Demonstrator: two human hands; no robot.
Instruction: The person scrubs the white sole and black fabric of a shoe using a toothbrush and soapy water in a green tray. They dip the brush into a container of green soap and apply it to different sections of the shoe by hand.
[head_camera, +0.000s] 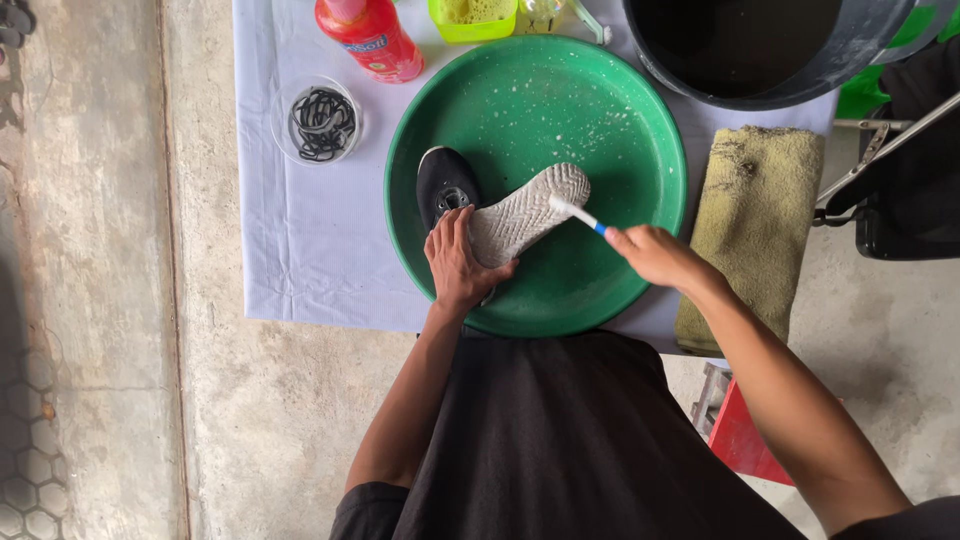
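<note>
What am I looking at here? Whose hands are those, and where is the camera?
There is just one picture. The camera sits on a person's head and looks down, so you see that person's own two arms. The left hand holds a black shoe turned over, its pale sole facing up, inside a soapy green basin. The right hand holds a white and blue toothbrush against the sole. The basin stands on a table with a pale cloth. Nearby are a clear bowl of black laces, a red bottle, a yellowish towel and a dark bucket.

A red plastic bottle (368, 36) with a blue-and-white label (367, 45) stands at the table's top edge, beside the green basin (640, 110)
</note>
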